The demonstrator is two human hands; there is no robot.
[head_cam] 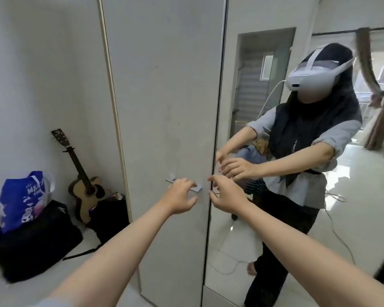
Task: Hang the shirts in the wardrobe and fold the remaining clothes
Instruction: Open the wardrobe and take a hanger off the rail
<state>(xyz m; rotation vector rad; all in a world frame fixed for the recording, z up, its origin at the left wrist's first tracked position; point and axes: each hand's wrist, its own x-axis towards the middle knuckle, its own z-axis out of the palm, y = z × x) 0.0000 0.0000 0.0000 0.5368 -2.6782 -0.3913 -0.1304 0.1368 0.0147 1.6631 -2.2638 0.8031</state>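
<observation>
A tall white wardrobe door (164,96) stands shut in front of me, with a silver bar handle (198,189) at waist height. My left hand (181,197) reaches over the handle, fingers curled and spread, touching or nearly touching it. My right hand (225,196) is open at the seam between the white door and the mirrored door (264,229), fingertips at the edge. The mirror shows my own reflection with both arms stretched out. No shirts or other clothes are clearly in view.
Left of the wardrobe, an acoustic guitar (84,182) leans in the corner. Black bags (31,244) sit on the floor with a blue plastic bag (20,200) on top. A cable trails across the floor in the mirror.
</observation>
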